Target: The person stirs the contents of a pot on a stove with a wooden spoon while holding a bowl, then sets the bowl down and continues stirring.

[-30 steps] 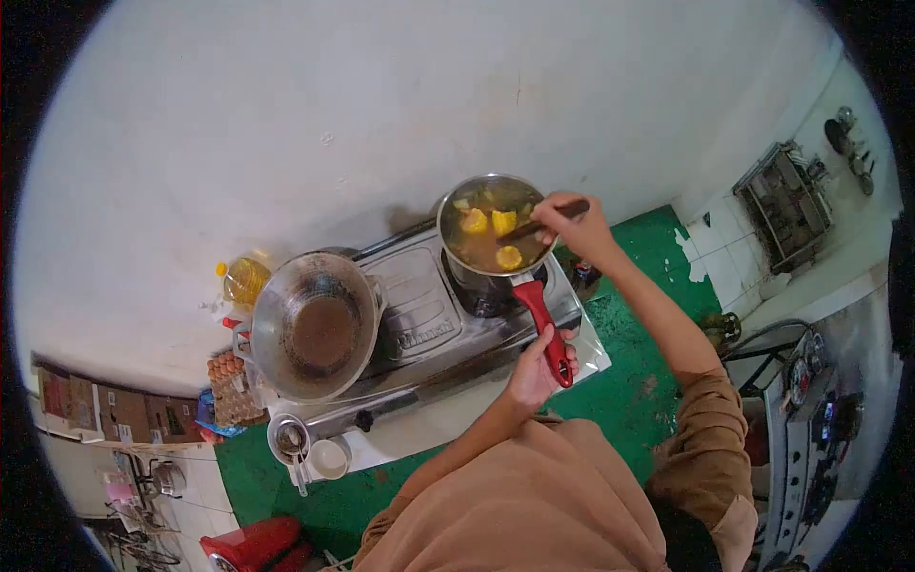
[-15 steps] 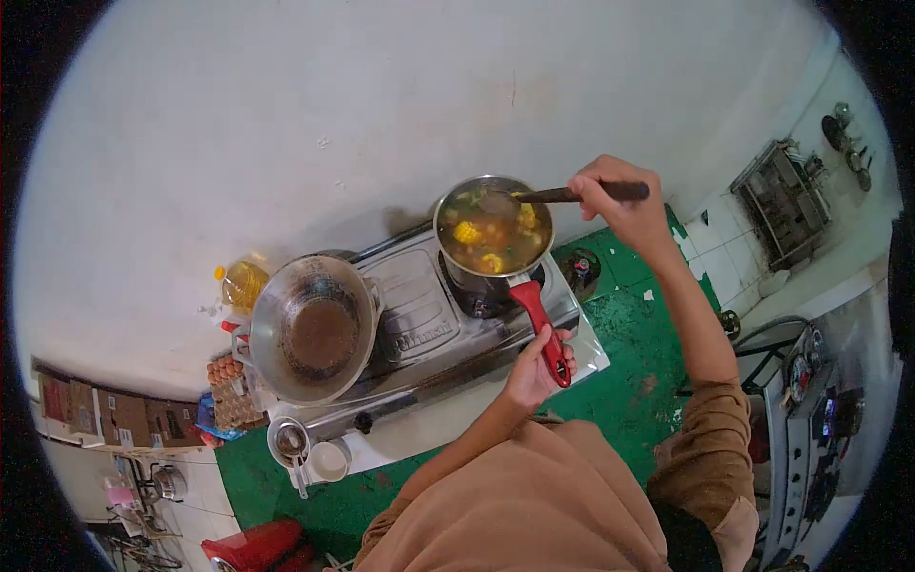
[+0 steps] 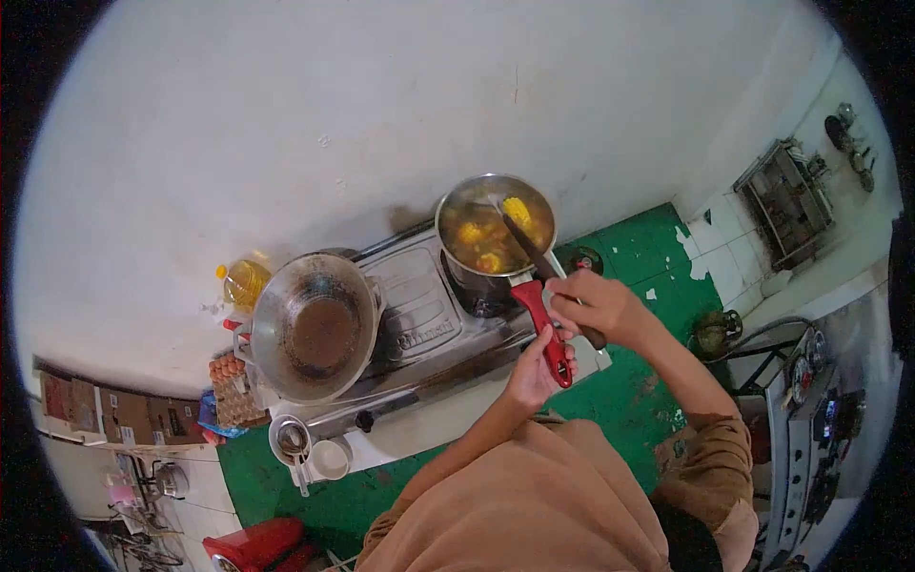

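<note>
A metal saucepan (image 3: 457,250) of soup with yellow corn pieces (image 3: 516,212) stands on the right burner of the stove (image 3: 415,334). My left hand (image 3: 536,370) is closed round its red handle (image 3: 536,310). In my right hand (image 3: 596,305) is the dark handle of a ladle (image 3: 529,245), slanting down and left into the soup; the ladle's head lies in the broth near the far side of the pan. A large wok (image 3: 324,329) with brown residue rests on the left burner.
Left of the wok are an oil bottle (image 3: 246,284) and an egg tray (image 3: 236,396). A strainer (image 3: 292,438) and a white cup (image 3: 331,459) sit at the front left corner. A gas cylinder (image 3: 715,332) stands on the floor at right.
My right hand has moved down and towards me, close to my left hand. The ladle has swung from nearly level to a steep slant. My left hand stays on the red handle.
</note>
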`<state>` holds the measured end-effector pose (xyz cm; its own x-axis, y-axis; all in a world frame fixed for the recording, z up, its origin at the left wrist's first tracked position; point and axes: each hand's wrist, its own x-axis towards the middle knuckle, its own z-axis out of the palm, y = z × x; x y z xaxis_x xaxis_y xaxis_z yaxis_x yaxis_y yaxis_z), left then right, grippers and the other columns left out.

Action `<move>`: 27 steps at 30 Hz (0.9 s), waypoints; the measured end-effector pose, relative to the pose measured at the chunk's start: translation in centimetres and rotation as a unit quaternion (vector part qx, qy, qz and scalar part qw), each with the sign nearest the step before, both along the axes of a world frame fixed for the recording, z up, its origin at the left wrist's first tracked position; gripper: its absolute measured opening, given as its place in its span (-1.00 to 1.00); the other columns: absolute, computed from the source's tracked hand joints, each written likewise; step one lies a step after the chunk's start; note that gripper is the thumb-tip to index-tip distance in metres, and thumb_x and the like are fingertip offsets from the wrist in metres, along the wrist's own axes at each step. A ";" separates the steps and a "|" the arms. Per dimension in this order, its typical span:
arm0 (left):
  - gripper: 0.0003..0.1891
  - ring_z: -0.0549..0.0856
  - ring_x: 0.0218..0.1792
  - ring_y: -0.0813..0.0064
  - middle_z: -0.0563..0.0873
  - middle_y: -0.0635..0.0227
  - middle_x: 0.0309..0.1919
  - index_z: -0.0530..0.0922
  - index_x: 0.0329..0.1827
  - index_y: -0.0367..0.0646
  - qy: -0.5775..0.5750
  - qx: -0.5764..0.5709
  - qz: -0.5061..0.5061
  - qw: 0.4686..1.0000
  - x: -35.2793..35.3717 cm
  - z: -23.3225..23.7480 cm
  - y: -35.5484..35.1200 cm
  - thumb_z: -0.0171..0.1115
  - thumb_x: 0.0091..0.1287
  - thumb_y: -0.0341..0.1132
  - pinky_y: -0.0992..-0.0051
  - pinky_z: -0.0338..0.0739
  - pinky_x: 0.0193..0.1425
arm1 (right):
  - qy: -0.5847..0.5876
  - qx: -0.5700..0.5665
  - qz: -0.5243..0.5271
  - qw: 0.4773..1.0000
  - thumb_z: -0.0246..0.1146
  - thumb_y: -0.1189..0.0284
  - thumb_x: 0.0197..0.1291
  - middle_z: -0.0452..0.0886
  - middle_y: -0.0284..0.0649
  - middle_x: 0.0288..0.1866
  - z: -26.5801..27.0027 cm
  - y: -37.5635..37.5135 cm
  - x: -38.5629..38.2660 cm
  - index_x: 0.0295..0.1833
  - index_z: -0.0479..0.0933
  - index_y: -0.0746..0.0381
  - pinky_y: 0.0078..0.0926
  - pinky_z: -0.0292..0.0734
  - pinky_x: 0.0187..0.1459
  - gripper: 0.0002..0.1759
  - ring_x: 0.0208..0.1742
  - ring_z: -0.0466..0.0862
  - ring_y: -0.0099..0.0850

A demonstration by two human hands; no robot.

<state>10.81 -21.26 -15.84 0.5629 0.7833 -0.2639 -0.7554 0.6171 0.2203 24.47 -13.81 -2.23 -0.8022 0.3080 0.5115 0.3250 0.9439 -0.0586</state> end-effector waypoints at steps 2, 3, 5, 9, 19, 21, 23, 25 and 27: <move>-0.61 0.61 -0.36 0.38 0.59 0.34 -0.41 0.49 -0.07 -0.08 0.001 0.011 0.005 1.000 0.0 0.2 0.0 0.02 0.37 0.07 0.38 0.53 -0.20 | -0.006 -0.037 -0.009 0.999 0.24 0.45 0.01 0.56 -0.10 0.01 -1.6 -0.8 0.7 -0.19 0.53 0.26 -0.35 0.59 -0.31 -0.79 -0.16 0.59 -0.19; -0.62 0.61 -0.37 0.39 0.59 0.35 -0.41 0.49 -0.07 -0.07 0.009 0.020 0.010 1.000 0.0 0.2 0.0 0.02 0.37 0.06 0.38 0.53 -0.20 | -0.005 -0.037 -0.010 0.999 0.24 0.45 0.01 0.56 -0.10 0.01 -1.7 -1.2 1.0 -0.19 0.53 0.26 -0.35 0.59 -0.31 -0.79 -0.16 0.59 -0.19; -0.62 0.61 -0.37 0.40 0.59 0.35 -0.42 0.49 -0.07 -0.06 0.017 0.028 0.012 0.999 0.0 0.3 0.1 0.02 0.37 0.06 0.38 0.53 -0.21 | 0.023 -0.031 -0.017 0.999 0.33 0.49 -0.06 0.57 -0.11 0.00 -1.3 -2.1 1.6 -0.18 0.53 0.26 -0.34 0.60 -0.31 -0.74 -0.17 0.61 -0.19; -0.61 0.60 -0.36 0.39 0.58 0.35 -0.42 0.49 -0.06 -0.11 0.010 -0.006 0.001 1.000 0.0 0.0 0.1 0.01 0.38 0.05 0.37 0.53 -0.21 | 0.080 -0.060 -0.040 0.994 0.42 0.53 -0.17 0.60 -0.13 -0.04 1.2 -3.3 2.5 -0.22 0.56 0.25 -0.38 0.59 -0.32 -0.69 -0.22 0.63 -0.22; -0.61 0.59 -0.36 0.43 0.58 0.36 -0.42 0.48 -0.07 -0.12 0.013 0.008 0.008 1.000 0.0 0.4 -0.1 0.03 0.38 0.05 0.43 0.50 -0.18 | 0.090 -0.097 -0.088 0.987 0.41 0.58 -0.14 0.64 -0.20 -0.14 6.4 -4.3 3.8 -0.33 0.58 0.24 -0.41 0.54 -0.31 -0.81 -0.31 0.62 -0.27; -0.60 0.59 -0.36 0.43 0.59 0.36 -0.42 0.47 -0.07 -0.12 0.013 0.008 0.008 1.000 0.0 0.3 -0.1 0.03 0.38 0.05 0.43 0.50 -0.18 | 0.079 -0.113 -0.097 0.986 0.39 0.57 -0.11 0.64 -0.22 -0.15 5.5 -4.1 3.3 -0.34 0.57 0.25 -0.40 0.55 -0.28 -0.83 -0.29 0.62 -0.28; -0.60 0.58 -0.36 0.43 0.59 0.36 -0.42 0.47 -0.06 -0.13 0.014 0.008 0.006 1.000 -0.1 0.4 -0.1 0.02 0.38 0.05 0.43 0.49 -0.18 | 0.076 -0.110 -0.092 0.987 0.39 0.57 -0.10 0.64 -0.22 -0.15 4.7 -3.3 2.9 -0.34 0.57 0.25 -0.40 0.54 -0.27 -0.84 -0.28 0.62 -0.28; -0.60 0.58 -0.35 0.43 0.58 0.35 -0.41 0.47 -0.06 -0.14 0.021 -0.001 0.007 1.000 0.0 0.7 -0.1 0.02 0.39 0.05 0.44 0.49 -0.18 | 0.074 -0.106 -0.090 0.988 0.39 0.56 -0.09 0.64 -0.22 -0.16 4.3 -2.7 2.8 -0.34 0.57 0.26 -0.39 0.54 -0.26 -0.84 -0.27 0.61 -0.28; -0.60 0.58 -0.36 0.42 0.58 0.34 -0.41 0.47 -0.06 -0.14 0.023 0.002 0.007 1.000 -0.1 1.0 -0.2 0.02 0.38 0.05 0.44 0.49 -0.18 | 0.093 -0.114 -0.098 0.984 0.39 0.56 -0.08 0.64 -0.21 -0.14 4.4 -2.0 2.8 -0.33 0.57 0.25 -0.39 0.55 -0.25 -0.84 -0.26 0.62 -0.27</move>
